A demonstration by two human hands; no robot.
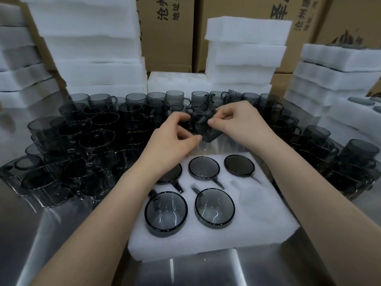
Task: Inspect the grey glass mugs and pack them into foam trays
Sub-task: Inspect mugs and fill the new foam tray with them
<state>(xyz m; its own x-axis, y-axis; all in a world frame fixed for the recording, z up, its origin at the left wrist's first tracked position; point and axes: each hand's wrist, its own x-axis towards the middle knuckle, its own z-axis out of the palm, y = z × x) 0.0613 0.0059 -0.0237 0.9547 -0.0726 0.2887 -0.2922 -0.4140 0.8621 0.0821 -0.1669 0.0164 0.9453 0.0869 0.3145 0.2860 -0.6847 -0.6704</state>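
Both hands hold one grey glass mug [206,129] in the air above the far edge of a white foam tray [257,213]. My left hand [175,139] grips its left side and rim with curled fingers. My right hand [233,118] pinches it at the handle side. The mug is tilted, its base toward me. The tray lies on the steel table in front of me. Several of its round pockets hold grey mugs [166,211], each with the handle in a slot. The front right part of the tray shows only foam.
Many loose grey mugs [86,129] stand crowded on the table to the left, behind and to the right [334,153]. Stacks of white foam trays [94,48] rise at the back and at both sides [338,75]. Cardboard boxes [167,32] stand behind them.
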